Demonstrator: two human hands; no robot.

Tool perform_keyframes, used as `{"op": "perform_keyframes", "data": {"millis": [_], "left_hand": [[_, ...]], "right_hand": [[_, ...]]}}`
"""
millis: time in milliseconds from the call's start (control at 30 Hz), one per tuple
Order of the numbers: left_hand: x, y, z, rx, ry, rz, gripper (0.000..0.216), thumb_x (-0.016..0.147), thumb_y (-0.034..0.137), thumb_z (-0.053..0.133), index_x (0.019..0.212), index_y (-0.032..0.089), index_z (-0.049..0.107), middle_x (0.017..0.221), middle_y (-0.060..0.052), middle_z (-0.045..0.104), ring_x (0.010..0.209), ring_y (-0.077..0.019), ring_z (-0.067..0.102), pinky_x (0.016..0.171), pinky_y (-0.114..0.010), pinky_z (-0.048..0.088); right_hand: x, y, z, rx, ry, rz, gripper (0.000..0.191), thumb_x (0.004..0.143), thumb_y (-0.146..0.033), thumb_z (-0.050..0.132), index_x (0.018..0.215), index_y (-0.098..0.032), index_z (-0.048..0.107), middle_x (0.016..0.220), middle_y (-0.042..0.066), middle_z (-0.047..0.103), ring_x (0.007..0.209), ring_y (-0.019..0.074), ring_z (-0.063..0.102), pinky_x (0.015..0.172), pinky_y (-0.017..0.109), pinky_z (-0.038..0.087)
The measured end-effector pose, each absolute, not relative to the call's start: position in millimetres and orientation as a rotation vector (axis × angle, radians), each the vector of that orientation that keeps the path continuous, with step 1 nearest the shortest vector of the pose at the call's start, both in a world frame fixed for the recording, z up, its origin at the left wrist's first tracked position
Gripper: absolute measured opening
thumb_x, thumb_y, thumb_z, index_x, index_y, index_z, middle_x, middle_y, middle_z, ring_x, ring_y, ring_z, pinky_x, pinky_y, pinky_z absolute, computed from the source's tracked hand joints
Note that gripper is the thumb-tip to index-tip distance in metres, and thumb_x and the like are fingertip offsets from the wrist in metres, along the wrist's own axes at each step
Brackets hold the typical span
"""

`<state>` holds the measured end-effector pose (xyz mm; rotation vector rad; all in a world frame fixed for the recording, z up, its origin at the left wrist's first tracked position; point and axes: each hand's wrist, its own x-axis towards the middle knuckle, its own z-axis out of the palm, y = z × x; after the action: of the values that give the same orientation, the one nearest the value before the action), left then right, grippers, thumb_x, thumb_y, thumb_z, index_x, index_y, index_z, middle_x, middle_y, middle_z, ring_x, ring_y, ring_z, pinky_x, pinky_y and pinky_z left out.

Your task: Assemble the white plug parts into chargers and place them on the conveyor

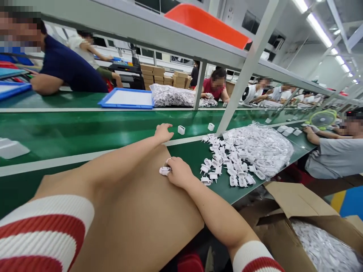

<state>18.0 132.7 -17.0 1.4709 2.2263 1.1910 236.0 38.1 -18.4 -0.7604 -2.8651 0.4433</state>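
Note:
My left hand (163,133) reaches over the green belt (70,126) with its fingers apart and nothing in them. Just right of its fingertips, not touching, stands a small white hollow plastic housing (181,130); a second white housing (211,127) is farther right on the belt. My right hand (179,172) is closed on a white plug part (164,171) above a brown cardboard sheet (136,215). The fingers hide much of that part. To the right of this hand, loose white plug parts (225,160) with pins lie scattered on the green table.
A clear bag (261,147) full of white parts lies behind the loose pile. A slanted white post (249,68) rises near the belt. At lower right is an open carton (303,200) with bagged parts. Co-workers sit across the belt and at right. A white piece (13,148) lies far left.

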Motion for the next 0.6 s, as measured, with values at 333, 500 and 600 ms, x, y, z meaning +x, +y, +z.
{"op": "perform_keyframes", "data": {"millis": [333,500,600], "left_hand": [[4,213,-22,1.673,2.185,0.724,0.070,0.066,0.035,0.087,0.132,0.019,0.071,0.144,-0.014,0.064,0.134,-0.0399,0.057,0.112,-0.040,0.048],[6,185,-24,1.700,2.245,0.747,0.049,0.078,0.037,0.077,0.123,0.018,0.076,0.138,-0.014,0.066,0.122,-0.0363,0.065,0.107,-0.040,0.053],[8,148,-17,1.829,2.186,0.821,0.058,0.080,0.031,0.070,0.137,0.018,0.068,0.139,-0.012,0.066,0.128,-0.0315,0.062,0.113,-0.037,0.048]], "right_hand": [[237,39,-16,-0.768,-2.868,0.550,0.022,0.086,-0.011,0.060,0.105,-0.022,0.063,0.115,0.007,0.067,0.107,0.0254,0.058,0.080,0.033,0.047],[236,47,-24,-0.689,-2.608,0.879,0.014,0.085,-0.014,0.068,0.096,-0.022,0.068,0.105,0.004,0.069,0.100,0.0217,0.061,0.083,0.031,0.048],[234,58,-25,-0.739,-2.135,1.259,0.014,0.082,-0.028,0.077,0.093,-0.021,0.070,0.099,0.003,0.071,0.089,0.0180,0.063,0.082,0.030,0.051]]}}
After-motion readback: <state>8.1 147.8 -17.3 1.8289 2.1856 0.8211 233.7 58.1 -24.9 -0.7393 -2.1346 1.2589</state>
